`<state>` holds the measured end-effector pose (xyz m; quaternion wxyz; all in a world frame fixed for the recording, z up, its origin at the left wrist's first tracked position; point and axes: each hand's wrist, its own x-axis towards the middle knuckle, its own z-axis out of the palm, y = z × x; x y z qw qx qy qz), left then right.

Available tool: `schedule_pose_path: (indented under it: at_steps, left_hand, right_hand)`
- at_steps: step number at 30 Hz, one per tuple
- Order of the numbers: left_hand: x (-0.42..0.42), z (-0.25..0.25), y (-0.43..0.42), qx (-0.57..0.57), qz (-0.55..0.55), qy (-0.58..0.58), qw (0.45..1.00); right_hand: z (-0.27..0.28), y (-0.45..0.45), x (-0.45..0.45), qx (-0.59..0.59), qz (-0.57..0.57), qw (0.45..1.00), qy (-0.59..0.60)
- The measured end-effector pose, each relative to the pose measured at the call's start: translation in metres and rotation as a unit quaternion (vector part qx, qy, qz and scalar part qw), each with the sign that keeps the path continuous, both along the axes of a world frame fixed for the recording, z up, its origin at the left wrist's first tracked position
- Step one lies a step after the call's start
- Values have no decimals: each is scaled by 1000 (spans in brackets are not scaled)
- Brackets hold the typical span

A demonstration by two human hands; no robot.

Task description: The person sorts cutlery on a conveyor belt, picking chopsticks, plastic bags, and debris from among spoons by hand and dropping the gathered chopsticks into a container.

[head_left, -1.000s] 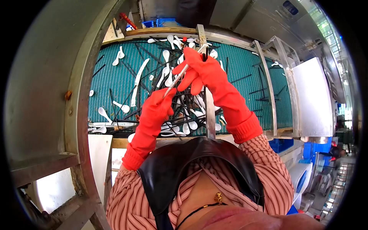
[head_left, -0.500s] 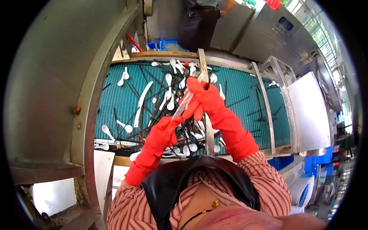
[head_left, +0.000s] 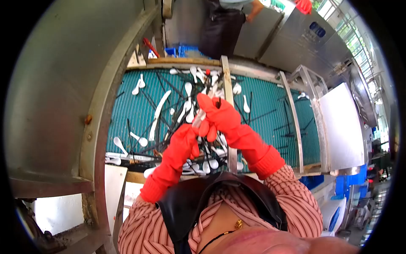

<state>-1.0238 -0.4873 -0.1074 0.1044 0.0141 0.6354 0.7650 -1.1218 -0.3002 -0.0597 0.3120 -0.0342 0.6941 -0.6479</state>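
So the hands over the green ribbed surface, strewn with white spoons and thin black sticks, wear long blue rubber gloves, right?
Not quite: the long rubber gloves are red, not blue, as the head view shows. The rest stands.

The pale strip (head_left: 198, 120) is largely covered by the left hand (head_left: 185, 142) and right hand (head_left: 223, 117); its ends cannot be made out. A dark tip (head_left: 218, 103) at the right hand is too small to be identified. Spoons (head_left: 188, 89) are partly hidden beneath the hands. A co-worker (head_left: 220, 29) is cut off by the top edge.
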Motion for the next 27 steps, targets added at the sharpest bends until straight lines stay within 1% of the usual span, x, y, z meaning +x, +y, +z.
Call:
schedule_pose_path:
  at_steps: [1, 2, 3, 4, 5, 7, 9, 11, 12, 13, 14, 15, 16, 17, 19, 20, 21, 23, 24, 25, 26, 27]
  left_hand:
    - [-2, -1, 0, -4, 3, -14, 1000]
    - [-2, -2, 0, -5, 8, 7, 1000]
    - [0, -2, 1, 20, 12, 16, 1000]
    - [-2, -7, -1, 36, -1, 33, 999]
    - [-4, -13, -3, 54, -14, 50, 997]
    - [-9, -17, -6, 30, -10, 26, 999]
    - [-13, -14, -5, 22, 6, 9, 1000]
    - [-14, 7, -4, 26, 28, -3, 999]
    - [-16, 18, -9, 7, 6, -41, 999]
    - [-17, 16, -10, 8, -9, -45, 999]
    - [-18, 12, -11, 8, -21, -50, 999]
    - [-14, 6, -12, 9, -32, -62, 998]
    - [-11, 2, -12, 3, -59, -54, 997]
    - [-7, 4, -9, -11, -74, -102, 992]
    - [0, 14, -3, 9, -82, -141, 986]
    - [1, 4, -5, 19, -90, -145, 985]
    - [4, -2, -8, 22, -84, -148, 985]
    - [6, -13, -20, 26, -70, -150, 986]
    - [8, -31, -26, 32, -44, -132, 990]
    - [6, -22, -35, -26, -51, -169, 984]
    - [8, -29, -46, -25, -27, -159, 987]
    - [11, -40, -56, -24, -6, -151, 988]
  right_hand:
    - [12, -6, 8, -33, -29, 999, 15]
    - [12, -6, 9, -13, -12, 1000, 11]
    - [12, -6, 9, 4, 6, 1000, 13]
    - [14, -8, 17, -4, 5, 1000, -7]
    - [7, -11, 26, 2, 3, 999, 35]
    - [-17, -17, 39, 18, 5, 993, 120]
    - [-31, -9, 29, -2, -22, 996, 86]
    - [8, -3, 26, -48, -59, 997, -32]
    - [18, 4, 22, -70, -42, 997, -16]
    - [21, 8, 23, -148, -87, 984, 49]
    - [30, 10, 17, -164, -136, 976, 51]
    - [27, 18, 5, -120, -106, 981, 111]
    - [39, 20, -1, -74, -96, 987, 104]
    - [49, 20, -6, -27, -86, 991, 97]
    - [40, 25, -11, 14, -57, 996, 65]
    - [37, 24, -12, 16, -85, 993, 79]
    - [35, 30, -14, 19, -87, 993, 78]
    - [20, 35, -18, -12, -168, 981, 92]
    - [11, 50, -25, -16, -168, 982, 90]
    - [9, 64, -30, -27, -185, 977, 99]
    - [6, 79, -36, -38, -201, 973, 109]
    - [2, 95, -41, -38, -189, 974, 119]
